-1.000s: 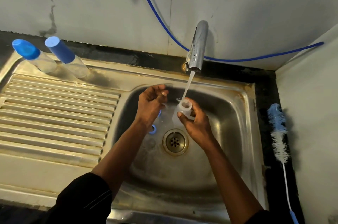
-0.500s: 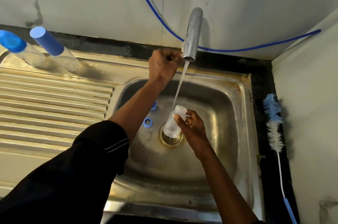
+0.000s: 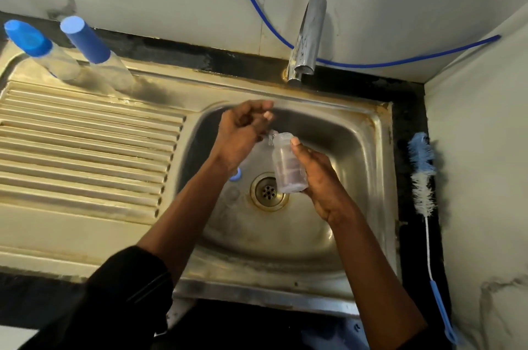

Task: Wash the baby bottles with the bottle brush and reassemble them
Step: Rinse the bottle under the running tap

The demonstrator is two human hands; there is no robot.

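- The clear bottle (image 3: 288, 166) is gripped by the right hand (image 3: 320, 181) over the sink (image 3: 357, 149) basin, long axis near upright, mouth toward the back edge.
- The left hand (image 3: 243, 132) is curled beside the mouth; its hold cannot be told.
- Since the earlier frame it has been withdrawn from the tap (image 3: 307, 41); the water has stopped.
- A blue ring (image 3: 235, 174) lies in the basin.

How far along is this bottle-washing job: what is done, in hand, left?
Done, seemingly: two blue-capped clear bottles stand assembled on the steel drainboard. In hand: the right hand holds an uncapped clear plastic bottle over the steel basin. Left: fitting the blue ring lying in the basin; the blue-and-white bottle brush lies aside.
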